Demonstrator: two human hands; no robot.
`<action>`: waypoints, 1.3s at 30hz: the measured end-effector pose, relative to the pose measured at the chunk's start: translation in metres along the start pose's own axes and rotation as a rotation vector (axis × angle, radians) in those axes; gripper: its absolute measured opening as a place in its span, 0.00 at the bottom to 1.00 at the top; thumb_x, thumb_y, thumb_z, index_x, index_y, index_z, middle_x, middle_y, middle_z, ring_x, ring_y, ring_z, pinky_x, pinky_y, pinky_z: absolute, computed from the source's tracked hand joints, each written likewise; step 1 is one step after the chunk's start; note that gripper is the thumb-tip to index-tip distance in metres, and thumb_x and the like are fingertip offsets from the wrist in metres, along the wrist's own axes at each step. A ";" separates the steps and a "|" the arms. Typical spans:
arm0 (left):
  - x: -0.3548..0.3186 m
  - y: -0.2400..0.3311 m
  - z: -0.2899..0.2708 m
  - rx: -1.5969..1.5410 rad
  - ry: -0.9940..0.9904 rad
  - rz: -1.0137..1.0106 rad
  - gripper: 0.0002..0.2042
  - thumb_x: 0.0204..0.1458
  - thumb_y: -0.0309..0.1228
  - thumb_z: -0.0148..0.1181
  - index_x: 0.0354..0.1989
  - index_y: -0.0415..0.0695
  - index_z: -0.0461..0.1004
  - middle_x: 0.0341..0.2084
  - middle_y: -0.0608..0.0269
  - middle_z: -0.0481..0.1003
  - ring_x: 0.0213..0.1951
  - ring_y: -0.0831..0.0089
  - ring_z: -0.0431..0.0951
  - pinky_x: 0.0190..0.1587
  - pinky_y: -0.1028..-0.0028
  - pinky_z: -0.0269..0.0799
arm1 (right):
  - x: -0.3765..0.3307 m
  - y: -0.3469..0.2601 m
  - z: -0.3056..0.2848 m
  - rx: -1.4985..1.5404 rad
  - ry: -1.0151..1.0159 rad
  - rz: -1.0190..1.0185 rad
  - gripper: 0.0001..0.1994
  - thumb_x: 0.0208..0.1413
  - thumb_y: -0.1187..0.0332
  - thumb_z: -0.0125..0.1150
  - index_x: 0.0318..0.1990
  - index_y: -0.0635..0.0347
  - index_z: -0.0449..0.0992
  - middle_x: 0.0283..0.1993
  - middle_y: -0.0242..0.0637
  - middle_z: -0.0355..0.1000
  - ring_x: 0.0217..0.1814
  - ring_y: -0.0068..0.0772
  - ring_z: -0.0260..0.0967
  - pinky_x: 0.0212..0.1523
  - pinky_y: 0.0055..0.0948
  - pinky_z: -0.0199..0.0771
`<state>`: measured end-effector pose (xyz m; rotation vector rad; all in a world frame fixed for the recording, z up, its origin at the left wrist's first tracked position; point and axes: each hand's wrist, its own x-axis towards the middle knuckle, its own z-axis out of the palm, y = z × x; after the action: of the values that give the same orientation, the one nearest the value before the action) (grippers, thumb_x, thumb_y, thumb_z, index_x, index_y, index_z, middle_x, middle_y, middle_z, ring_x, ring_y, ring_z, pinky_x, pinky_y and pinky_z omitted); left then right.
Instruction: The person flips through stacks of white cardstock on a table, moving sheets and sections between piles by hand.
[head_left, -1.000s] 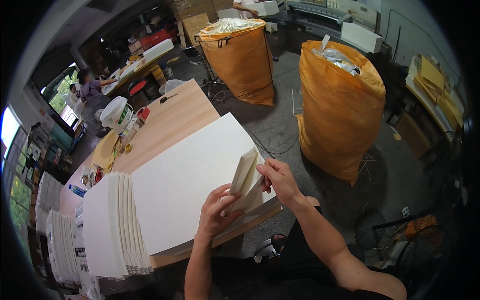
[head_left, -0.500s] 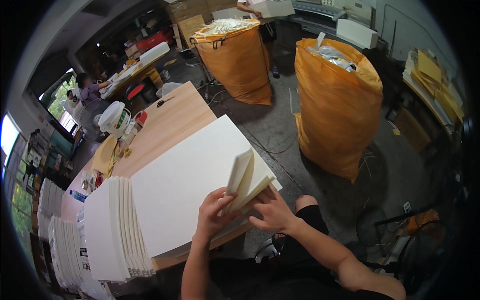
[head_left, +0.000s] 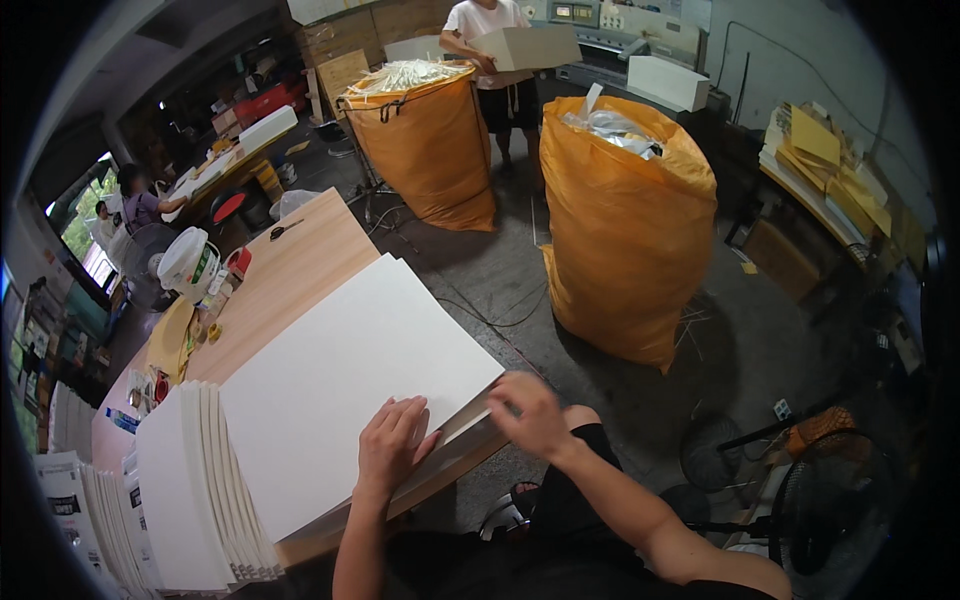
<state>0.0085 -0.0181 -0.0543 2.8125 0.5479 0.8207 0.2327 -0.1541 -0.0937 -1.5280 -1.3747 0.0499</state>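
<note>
A large white sheet (head_left: 340,370) lies on the wooden table, with a second edge showing beneath it along the near right side. My left hand (head_left: 393,440) rests on the sheet near its front edge, fingers stretched out and the thumb by the rim. At the sheet's right corner is my right hand (head_left: 530,412), its fingers bent and smeared by motion. Whether it grips anything there, I cannot tell. Left of the sheet, a stack of folded white boards (head_left: 200,480) stands along the table's front end.
Two tall orange sacks, one with white strips (head_left: 425,150) and one with clear plastic (head_left: 630,240), stand beyond the table. Scissors (head_left: 285,230), a white bucket (head_left: 188,262) and tape (head_left: 238,262) lie along the far side. A person (head_left: 500,60) holds a white box. A fan (head_left: 830,510) stands right.
The bent-up white flaps between my hands are down, and the sheet lies flat. My left hand has flattened onto it; my right has drawn to its corner. The view has shifted, showing more of the person behind.
</note>
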 end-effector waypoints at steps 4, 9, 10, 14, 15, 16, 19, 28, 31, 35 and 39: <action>-0.004 0.002 0.000 -0.044 0.004 -0.072 0.28 0.50 0.32 0.73 0.60 0.43 0.73 0.49 0.52 0.80 0.50 0.53 0.82 0.55 0.58 0.78 | 0.019 0.004 -0.033 -0.204 -0.316 0.371 0.16 0.64 0.56 0.61 0.34 0.62 0.75 0.34 0.48 0.77 0.39 0.54 0.76 0.42 0.49 0.75; -0.002 0.001 -0.011 -0.139 0.117 -0.060 0.25 0.57 0.26 0.64 0.65 0.51 0.73 0.58 0.48 0.76 0.49 0.52 0.83 0.51 0.61 0.81 | 0.059 -0.033 -0.034 -0.101 -0.339 0.308 0.19 0.65 0.53 0.60 0.32 0.62 0.73 0.28 0.49 0.75 0.31 0.57 0.75 0.35 0.49 0.73; 0.001 0.000 -0.010 -0.192 0.125 -0.063 0.24 0.58 0.24 0.62 0.64 0.52 0.74 0.60 0.47 0.75 0.49 0.52 0.83 0.51 0.62 0.81 | 0.058 -0.038 -0.023 -0.091 -0.262 0.276 0.19 0.65 0.53 0.60 0.31 0.62 0.72 0.28 0.49 0.74 0.30 0.57 0.74 0.34 0.49 0.73; 0.002 -0.006 -0.001 -0.301 0.137 -0.079 0.20 0.59 0.19 0.57 0.57 0.55 0.80 0.62 0.47 0.73 0.49 0.53 0.83 0.50 0.62 0.82 | 0.053 -0.032 0.010 0.233 -0.075 0.396 0.18 0.64 0.58 0.61 0.28 0.62 0.68 0.24 0.46 0.71 0.26 0.52 0.72 0.31 0.45 0.71; 0.001 -0.008 0.000 -0.295 0.131 -0.074 0.20 0.59 0.19 0.58 0.57 0.55 0.80 0.62 0.47 0.73 0.49 0.53 0.83 0.50 0.62 0.82 | 0.055 -0.029 0.006 0.446 -0.092 0.500 0.18 0.64 0.59 0.62 0.28 0.62 0.67 0.23 0.45 0.71 0.26 0.51 0.72 0.30 0.44 0.71; 0.001 -0.008 0.001 -0.296 0.125 -0.074 0.20 0.58 0.20 0.58 0.57 0.55 0.79 0.62 0.47 0.73 0.49 0.53 0.83 0.50 0.62 0.82 | 0.056 -0.028 0.002 0.654 -0.114 0.607 0.17 0.63 0.60 0.62 0.29 0.61 0.67 0.22 0.44 0.71 0.26 0.50 0.72 0.30 0.44 0.70; -0.005 -0.006 -0.002 -0.175 0.095 -0.066 0.21 0.58 0.21 0.60 0.57 0.60 0.78 0.60 0.48 0.74 0.49 0.54 0.83 0.50 0.62 0.83 | 0.045 -0.041 -0.008 -0.036 -0.027 0.422 0.15 0.59 0.63 0.67 0.30 0.58 0.67 0.30 0.38 0.69 0.32 0.42 0.70 0.34 0.41 0.71; -0.017 -0.010 0.005 -0.026 0.090 0.081 0.33 0.55 0.34 0.67 0.71 0.62 0.66 0.65 0.49 0.70 0.49 0.56 0.80 0.52 0.63 0.80 | 0.037 -0.040 0.050 1.283 -0.279 0.937 0.21 0.70 0.62 0.57 0.64 0.61 0.65 0.58 0.45 0.72 0.53 0.42 0.78 0.47 0.43 0.84; -0.035 -0.008 0.007 0.188 0.082 -0.011 0.27 0.59 0.36 0.61 0.68 0.50 0.69 0.62 0.51 0.73 0.57 0.58 0.77 0.61 0.55 0.73 | 0.034 -0.026 0.051 1.114 -0.170 0.931 0.18 0.67 0.73 0.51 0.62 0.62 0.66 0.57 0.48 0.72 0.53 0.47 0.77 0.46 0.48 0.85; -0.132 -0.024 -0.064 0.497 0.147 -0.316 0.25 0.57 0.28 0.59 0.65 0.50 0.72 0.61 0.53 0.74 0.62 0.58 0.75 0.69 0.46 0.63 | 0.042 -0.054 0.031 1.053 -0.185 0.814 0.21 0.64 0.77 0.52 0.64 0.71 0.63 0.58 0.50 0.72 0.54 0.50 0.76 0.49 0.53 0.83; -0.232 0.016 -0.162 0.600 0.219 -0.743 0.35 0.45 0.22 0.61 0.68 0.50 0.70 0.62 0.52 0.72 0.67 0.57 0.69 0.72 0.41 0.53 | 0.016 -0.044 -0.004 1.134 -0.211 0.829 0.28 0.61 0.75 0.56 0.69 0.56 0.63 0.61 0.44 0.72 0.59 0.45 0.75 0.49 0.48 0.85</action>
<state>-0.2563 -0.1147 -0.0276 2.5872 1.9953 0.8858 0.2096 -0.1530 -0.0529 -0.9722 -0.5232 1.2944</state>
